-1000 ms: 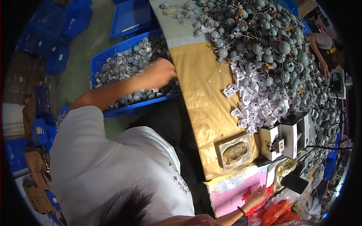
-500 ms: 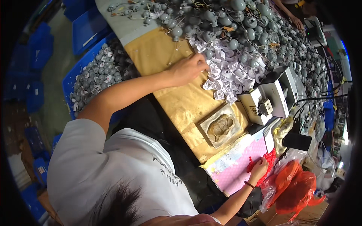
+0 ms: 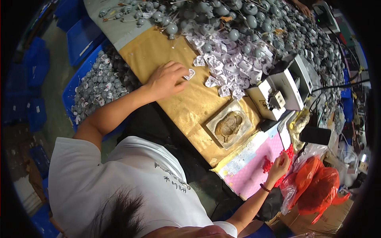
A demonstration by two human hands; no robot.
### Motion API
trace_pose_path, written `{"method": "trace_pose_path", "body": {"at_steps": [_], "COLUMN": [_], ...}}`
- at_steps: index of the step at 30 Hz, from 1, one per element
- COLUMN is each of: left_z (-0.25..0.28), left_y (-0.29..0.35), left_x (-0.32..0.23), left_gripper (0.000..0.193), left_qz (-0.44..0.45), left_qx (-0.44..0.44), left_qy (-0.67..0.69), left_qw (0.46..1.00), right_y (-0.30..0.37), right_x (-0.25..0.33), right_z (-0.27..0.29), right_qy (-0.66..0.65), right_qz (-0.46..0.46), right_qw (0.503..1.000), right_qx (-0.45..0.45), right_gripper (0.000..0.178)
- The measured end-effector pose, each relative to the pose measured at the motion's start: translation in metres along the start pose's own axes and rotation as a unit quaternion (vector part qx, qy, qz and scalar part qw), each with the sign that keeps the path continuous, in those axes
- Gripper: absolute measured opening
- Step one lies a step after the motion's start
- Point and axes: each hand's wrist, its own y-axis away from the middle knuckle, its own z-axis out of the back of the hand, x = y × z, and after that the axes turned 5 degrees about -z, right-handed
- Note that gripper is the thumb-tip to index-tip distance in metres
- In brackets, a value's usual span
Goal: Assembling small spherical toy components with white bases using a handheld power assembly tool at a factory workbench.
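Pinched at the fingertips of my left hand (image 3: 168, 79) is a small white plastic housing (image 3: 191, 74) with holes in it, held just over the tan-covered tabletop (image 3: 186, 119). Beyond it spreads a heap of similar white housings (image 3: 234, 65). My right hand (image 3: 279, 167) reaches to a pile of small red pieces (image 3: 289, 154) on a pink patterned sheet (image 3: 254, 162). Its fingers are drawn together at the pile, and what they hold is too small to make out. Between the hands lies a square metal block (image 3: 229, 123) with a rounded hollow.
Many grey globes with wires (image 3: 250, 22) cover the far table. A white box (image 3: 270, 101) stands beyond the block, near a dark phone-like slab (image 3: 315, 135). A red plastic bag (image 3: 317, 190) lies at right. At left, a blue bin (image 3: 68, 95) holds more globes.
My left hand has drawn back from the white heap toward the near left, bringing one housing along. My right hand stays at the red pile with its fingers slightly raised. The view has shifted slightly.
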Motion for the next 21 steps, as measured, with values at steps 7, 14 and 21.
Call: {"method": "trace_pose_path", "body": {"at_steps": [7,14,21], "left_z": [-0.031,-0.079,-0.041], "left_y": [-0.026,-0.046,-0.041], "left_x": [-0.076,-0.129,-0.087], "left_gripper": [0.018,0.034,0.041], "left_qz": [-0.089,-0.163,-0.139], "left_qx": [0.039,0.106,0.016], "left_qy": [0.213,0.17,0.226], "left_qw": [0.972,0.966,0.964], "right_y": [0.017,0.011,0.007], "right_x": [0.113,0.198,0.217], "right_z": [-0.015,-0.053,-0.078], "right_qy": [-0.291,-0.295,-0.166], "right_qz": [0.012,0.197,0.344], "right_qw": [0.953,0.932,0.922], "right_qx": [0.081,0.072,0.063], "right_gripper": [0.011,0.021,0.021]}}
